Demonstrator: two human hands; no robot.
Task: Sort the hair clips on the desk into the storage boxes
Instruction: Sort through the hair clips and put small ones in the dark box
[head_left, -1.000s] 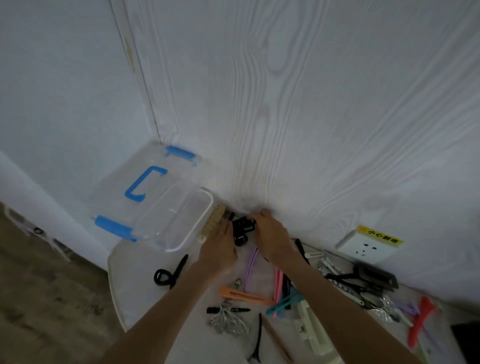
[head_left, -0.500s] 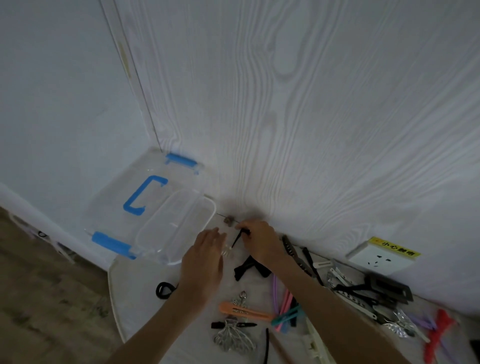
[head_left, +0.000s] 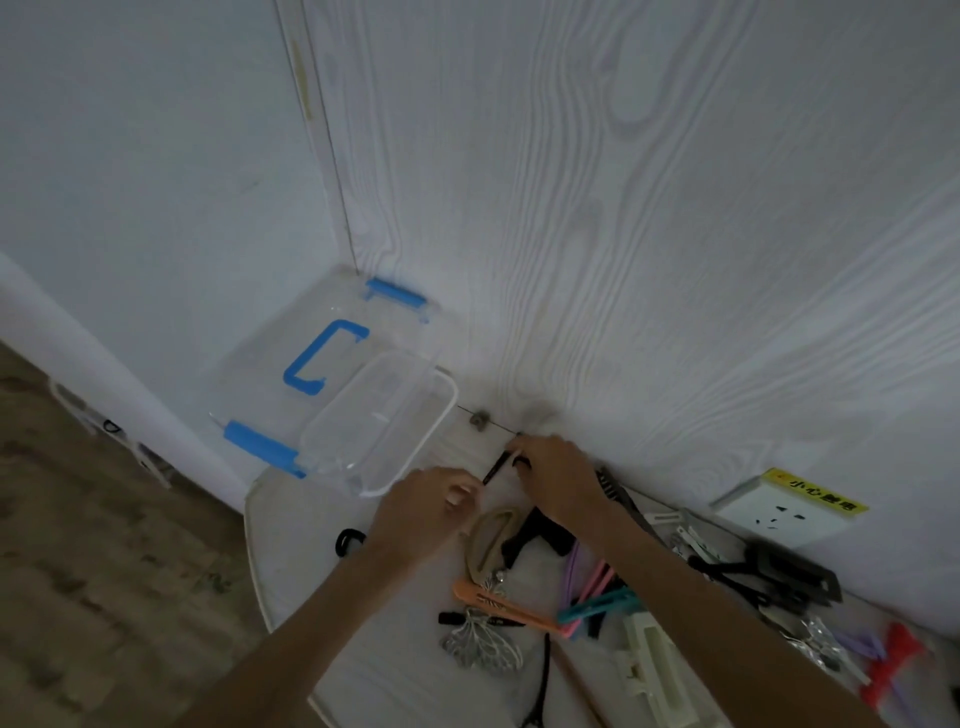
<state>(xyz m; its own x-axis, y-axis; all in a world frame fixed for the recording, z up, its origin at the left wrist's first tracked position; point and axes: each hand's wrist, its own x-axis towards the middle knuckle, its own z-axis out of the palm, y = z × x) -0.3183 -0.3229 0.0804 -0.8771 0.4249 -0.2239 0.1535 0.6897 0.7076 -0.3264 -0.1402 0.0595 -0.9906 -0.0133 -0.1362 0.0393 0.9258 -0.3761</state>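
Note:
My right hand (head_left: 558, 480) pinches a thin black hair clip (head_left: 494, 467) just above the desk near the wall. Just left of it, my left hand (head_left: 428, 512) hovers with fingers loosely curled by the clip's lower end, and I see nothing in it. An open clear storage box (head_left: 448, 387) sits to the upper left, resting partly on a lidded box with a blue handle (head_left: 322, 358). Below my hands lie a beige clip (head_left: 491, 535), a black bow clip (head_left: 543, 538), an orange clip (head_left: 498, 603) and a silver butterfly clip (head_left: 480, 647).
Pink, purple and teal clips (head_left: 589, 590) and a cream claw clip (head_left: 649, 670) lie under my right forearm. Dark clips (head_left: 779, 571) and a red one (head_left: 893, 665) crowd the right. A wall socket (head_left: 784, 512) sits by the wall. A black hair tie (head_left: 348, 540) lies near the desk's left edge (head_left: 254, 545).
The beige clip my left hand held a second ago now lies on the desk beside the black bow clip. My right hand has lifted a thin black clip.

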